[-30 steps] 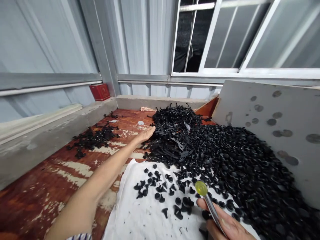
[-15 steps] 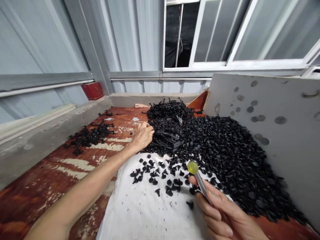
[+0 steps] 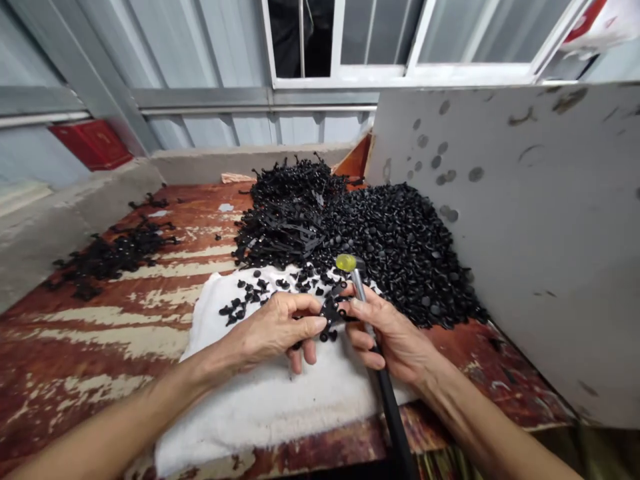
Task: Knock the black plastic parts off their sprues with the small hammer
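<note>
Ahead of me, a pale ribbed metal wall [image 3: 235,40] fills eleven o'clock, with a white-framed window [image 3: 375,33] at one. At ten, I see a red box [image 3: 93,143] on a concrete ledge [image 3: 100,193]. A spotted gray board [image 3: 540,233] stands at three, my scuffed red table [image 3: 65,347] shows at eight.

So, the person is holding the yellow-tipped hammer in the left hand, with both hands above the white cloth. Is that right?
Not quite: the yellow-tipped hammer is in the right hand, not the left hand, as the head view shows. Both hands are indeed above the white cloth.
</note>
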The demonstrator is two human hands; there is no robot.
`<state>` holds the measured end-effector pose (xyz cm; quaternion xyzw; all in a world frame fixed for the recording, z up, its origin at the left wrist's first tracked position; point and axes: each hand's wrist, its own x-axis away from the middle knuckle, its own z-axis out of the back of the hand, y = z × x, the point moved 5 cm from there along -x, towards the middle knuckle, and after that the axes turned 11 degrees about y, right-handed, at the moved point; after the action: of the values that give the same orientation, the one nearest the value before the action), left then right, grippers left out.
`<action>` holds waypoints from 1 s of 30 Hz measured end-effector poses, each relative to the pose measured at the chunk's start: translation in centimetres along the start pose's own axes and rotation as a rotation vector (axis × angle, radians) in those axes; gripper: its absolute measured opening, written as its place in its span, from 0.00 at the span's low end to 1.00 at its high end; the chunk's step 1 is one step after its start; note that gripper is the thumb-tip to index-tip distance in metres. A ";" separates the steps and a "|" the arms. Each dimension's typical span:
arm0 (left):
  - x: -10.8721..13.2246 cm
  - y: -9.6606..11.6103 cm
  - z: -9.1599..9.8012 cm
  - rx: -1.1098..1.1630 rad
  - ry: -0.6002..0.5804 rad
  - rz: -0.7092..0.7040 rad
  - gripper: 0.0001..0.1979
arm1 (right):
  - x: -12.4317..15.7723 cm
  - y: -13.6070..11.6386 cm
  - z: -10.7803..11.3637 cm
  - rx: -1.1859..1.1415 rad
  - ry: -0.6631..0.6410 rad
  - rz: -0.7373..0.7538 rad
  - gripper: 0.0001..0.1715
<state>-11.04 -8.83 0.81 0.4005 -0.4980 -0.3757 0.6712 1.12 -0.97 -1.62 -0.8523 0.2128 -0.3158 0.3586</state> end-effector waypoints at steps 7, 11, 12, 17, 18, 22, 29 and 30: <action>0.6 -0.8 -1.8 -0.013 -0.176 -0.019 0.13 | 0.0 1.4 0.1 0.101 -0.041 -0.056 0.23; 0.2 -1.2 -2.3 0.092 -0.194 0.068 0.19 | 0.3 1.7 -0.1 0.148 -0.054 -0.070 0.21; 0.2 -1.2 -2.1 0.103 -0.158 0.070 0.19 | 0.3 1.7 -0.1 0.150 -0.048 -0.064 0.21; 1.0 -1.6 1.3 0.235 0.140 0.110 0.20 | 0.4 0.2 0.5 0.202 0.067 0.075 0.18; 1.4 -1.8 1.8 0.277 0.179 0.133 0.20 | 0.4 -0.1 0.6 0.230 0.088 0.102 0.16; 2.5 -2.8 2.5 0.401 0.227 0.208 0.21 | 0.7 -0.2 0.7 0.351 0.119 0.130 0.10; 3.5 -4.3 2.7 0.493 0.328 0.260 0.19 | 1.0 0.9 0.8 0.453 0.061 0.101 0.13; 3.6 -4.3 2.8 0.497 0.340 0.264 0.18 | 1.1 1.0 0.9 0.455 0.056 0.106 0.14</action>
<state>-13.41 -14.23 -1.31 0.5408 -0.5030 -0.0801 0.6694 2.41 -1.81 -2.44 -0.7279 0.1906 -0.3600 0.5516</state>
